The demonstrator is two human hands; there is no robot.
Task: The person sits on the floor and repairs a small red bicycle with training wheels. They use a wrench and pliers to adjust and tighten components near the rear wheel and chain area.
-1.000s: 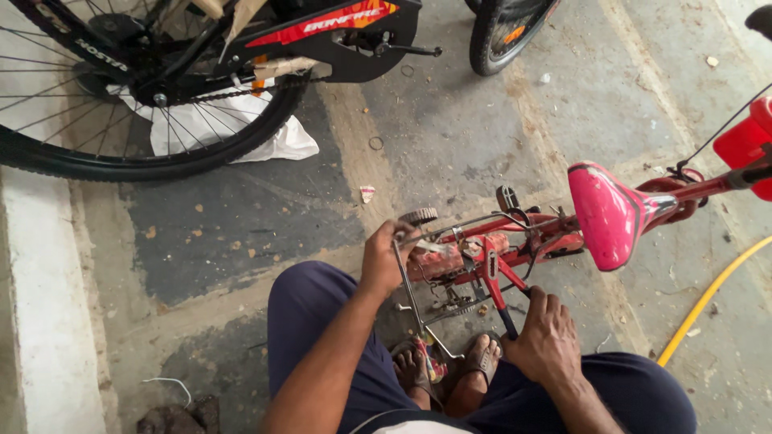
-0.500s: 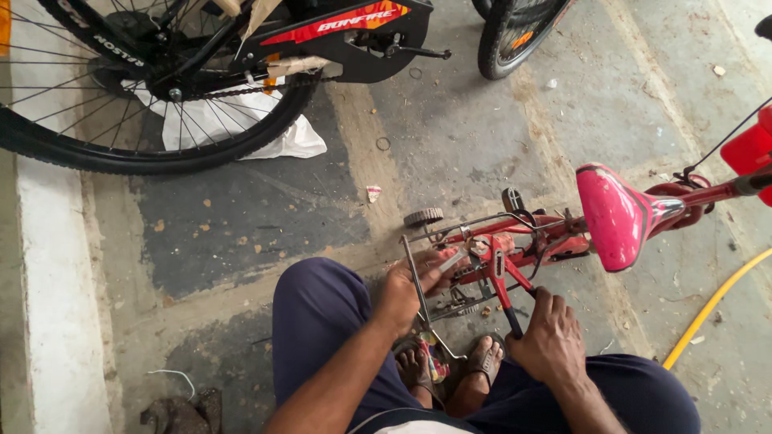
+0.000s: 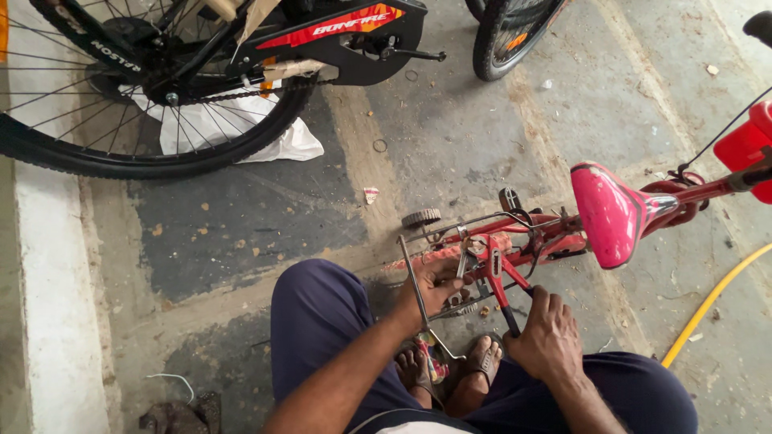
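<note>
A small red bicycle with a pink-red seat lies low on the concrete floor in front of me. Its little side wheel and a thin metal carrier frame face me. My left hand is closed on a silver metal tool at the rear hub. My right hand grips a dark bar that runs down from the red frame. My sandalled feet rest just under the bicycle's rear end, between my knees.
A large black and red bicycle stands at the top, its rear wheel over a white bag. Another tyre is at the top middle. A yellow hose curves at right. A white kerb runs along the left.
My left hand has come down from near the little side wheel to the rear hub and closed on the metal tool. My right hand has stayed on the dark bar.
</note>
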